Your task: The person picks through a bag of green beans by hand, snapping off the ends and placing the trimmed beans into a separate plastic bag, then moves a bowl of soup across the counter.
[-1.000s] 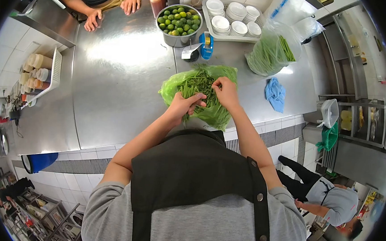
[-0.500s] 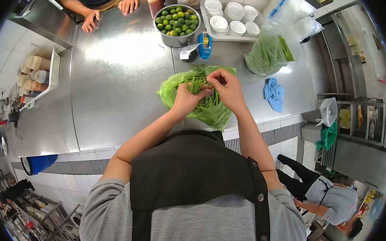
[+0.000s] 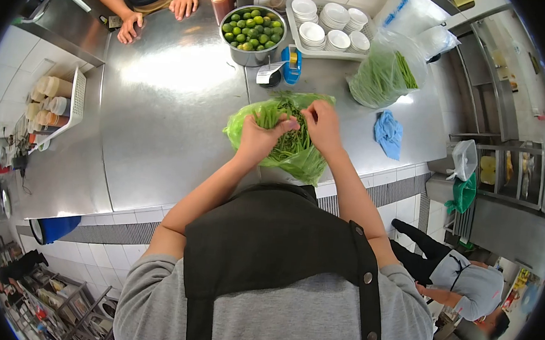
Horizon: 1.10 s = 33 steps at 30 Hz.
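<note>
An open green plastic bag [image 3: 307, 166] lies on the steel table, with thin green stalks [image 3: 290, 147] heaped in it. Over its left part, my left hand [image 3: 261, 137] is closed round a small bunch of green stems [image 3: 267, 114], thumb pointing right. My right hand [image 3: 321, 126] is just right of it above the bag, thumb and forefinger pinched together; what they hold, if anything, is too small to make out.
Behind the bag are a blue tape dispenser [image 3: 291, 65], a pot of green limes [image 3: 250, 53] and a tray of white dishes [image 3: 328, 52]. A bag of greens [image 3: 380, 83] and blue cloth [image 3: 388, 134] lie right. Another person's hands [image 3: 131, 29] rest at the far left edge.
My hands have drawn slightly apart, the left shifting a little to the left and the right a little to the right. The camera view has shifted slightly.
</note>
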Available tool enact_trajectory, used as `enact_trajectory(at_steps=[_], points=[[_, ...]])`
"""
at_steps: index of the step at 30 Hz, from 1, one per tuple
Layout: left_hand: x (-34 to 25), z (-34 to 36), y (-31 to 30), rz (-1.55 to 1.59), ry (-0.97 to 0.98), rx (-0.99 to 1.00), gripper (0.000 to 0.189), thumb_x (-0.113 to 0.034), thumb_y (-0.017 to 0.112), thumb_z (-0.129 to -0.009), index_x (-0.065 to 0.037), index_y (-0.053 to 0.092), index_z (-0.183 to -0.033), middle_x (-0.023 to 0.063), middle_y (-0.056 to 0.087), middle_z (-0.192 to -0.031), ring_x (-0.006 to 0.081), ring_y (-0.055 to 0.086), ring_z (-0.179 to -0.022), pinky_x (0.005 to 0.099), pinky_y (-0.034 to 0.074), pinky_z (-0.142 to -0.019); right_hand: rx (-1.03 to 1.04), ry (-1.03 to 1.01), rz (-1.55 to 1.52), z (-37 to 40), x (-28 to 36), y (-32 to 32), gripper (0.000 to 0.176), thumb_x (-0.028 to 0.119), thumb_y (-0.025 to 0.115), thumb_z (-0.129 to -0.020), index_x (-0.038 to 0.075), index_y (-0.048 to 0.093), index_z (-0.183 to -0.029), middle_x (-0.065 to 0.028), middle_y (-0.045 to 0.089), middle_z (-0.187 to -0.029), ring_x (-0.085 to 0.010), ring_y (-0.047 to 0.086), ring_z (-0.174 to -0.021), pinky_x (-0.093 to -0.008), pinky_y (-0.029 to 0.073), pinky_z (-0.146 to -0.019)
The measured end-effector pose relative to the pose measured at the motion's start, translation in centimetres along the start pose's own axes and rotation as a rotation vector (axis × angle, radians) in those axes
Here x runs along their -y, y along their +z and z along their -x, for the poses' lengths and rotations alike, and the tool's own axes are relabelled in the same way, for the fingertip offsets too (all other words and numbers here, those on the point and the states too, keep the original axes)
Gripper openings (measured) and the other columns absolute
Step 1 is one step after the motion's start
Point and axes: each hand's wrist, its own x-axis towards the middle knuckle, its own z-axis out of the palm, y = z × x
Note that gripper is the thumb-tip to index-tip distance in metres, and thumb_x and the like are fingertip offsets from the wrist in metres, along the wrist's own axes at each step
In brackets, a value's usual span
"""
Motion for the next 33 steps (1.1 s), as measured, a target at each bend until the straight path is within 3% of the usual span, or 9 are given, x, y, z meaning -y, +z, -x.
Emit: enact_trajectory(at_steps=[2,5,12,15,18,24,27,30,33], points=[[-1.0,0.1,-0.4,0.063,-0.024,-0.081,0.012,-0.009,0.075,-0.090,0.000,0.071,-0.098,0.0129,0.076,-0.093,0.0049,0.058,-0.060,0.0220,0.044,-0.052,0.398,0.238,0.066,0.4,0.0,-0.9,0.021,0.019,0.066,-0.097,0.000,0.062,-0.090,-0.0109,0.063,-0.085,-0.0138,0.056,-0.075,-0.0333,0.044,-0.064],[-0.5,-1.1,-1.3,0.270,0.063,-0.158,0.015,-0.011,0.074,-0.092,0.001,0.071,-0.100,0.0134,0.077,-0.095,0.0032,0.051,-0.056,0.0207,0.039,-0.049,0.527,0.341,-0.525,1.4,0.1,-0.8,0.028,0.027,0.063,-0.100,0.001,0.065,-0.091,-0.0063,0.064,-0.087,-0.0103,0.057,-0.077,-0.0303,0.046,-0.067],[-0.1,-1.2,-0.9,0.324,0.063,-0.226,0.017,-0.013,0.072,-0.094,0.001,0.068,-0.103,0.0168,0.075,-0.100,0.0050,0.047,-0.054,0.0211,0.040,-0.050,0.277,0.137,-0.556,2.5,5.8,0.5,0.013,0.014,0.074,-0.091,0.002,0.068,-0.092,0.0004,0.062,-0.086,-0.0068,0.055,-0.078,-0.0251,0.045,-0.072],[0.6,-1.5,-1.5,0.455,0.005,-0.291,0.019,-0.013,0.069,-0.096,0.001,0.065,-0.108,0.0183,0.074,-0.103,0.0060,0.048,-0.056,0.0217,0.042,-0.052,-0.034,0.020,-0.715,1.8,6.2,0.0,0.009,0.008,0.075,-0.089,0.002,0.069,-0.091,-0.0002,0.065,-0.087,-0.0068,0.058,-0.079,-0.0242,0.046,-0.073],[2.0,-2.1,-3.5,0.591,-0.070,-0.318,0.024,-0.013,0.066,-0.097,0.002,0.061,-0.115,0.0199,0.073,-0.106,0.0072,0.051,-0.060,0.0221,0.046,-0.055,-0.190,0.175,-0.960,0.3,4.6,-1.4,0.004,0.001,0.071,-0.090,-0.001,0.070,-0.093,-0.0010,0.069,-0.089,-0.0077,0.061,-0.079,-0.0242,0.049,-0.074],[2.1,-1.6,-3.5,0.543,-0.110,-0.245,0.027,-0.012,0.062,-0.099,0.004,0.058,-0.120,0.0209,0.072,-0.106,0.0141,0.061,-0.071,0.0265,0.052,-0.064,0.250,0.217,-0.495,0.5,-2.3,-2.1,0.016,0.002,0.074,-0.083,0.003,0.074,-0.098,-0.0104,0.074,-0.093,-0.0187,0.069,-0.080,-0.0337,0.054,-0.075],[1.6,-1.3,-2.2,0.579,-0.179,-0.209,0.027,-0.011,0.061,-0.099,0.004,0.059,-0.121,0.0184,0.072,-0.104,0.0152,0.062,-0.072,0.0278,0.051,-0.064,0.358,0.328,0.007,1.7,-4.5,-0.1,0.015,0.005,0.074,-0.080,0.003,0.073,-0.095,-0.0153,0.072,-0.087,-0.0277,0.069,-0.079,-0.0387,0.054,-0.075],[2.1,-1.1,-2.1,0.537,-0.231,-0.132,0.024,-0.011,0.063,-0.097,0.002,0.062,-0.117,0.0149,0.073,-0.101,0.0120,0.058,-0.068,0.0264,0.049,-0.060,0.124,0.059,0.311,3.7,-3.6,1.4,0.011,0.007,0.074,-0.080,0.003,0.071,-0.089,-0.0168,0.067,-0.080,-0.0338,0.067,-0.075,-0.0417,0.053,-0.073],[2.9,-1.3,-2.6,0.370,-0.265,-0.079,0.021,-0.012,0.069,-0.093,0.001,0.067,-0.110,0.0111,0.073,-0.094,0.0085,0.053,-0.062,0.0246,0.044,-0.055,0.112,0.063,0.134,3.4,-3.3,1.1,0.010,0.007,0.076,-0.080,0.002,0.068,-0.085,-0.0118,0.063,-0.074,-0.0275,0.065,-0.070,-0.0382,0.052,-0.068]])
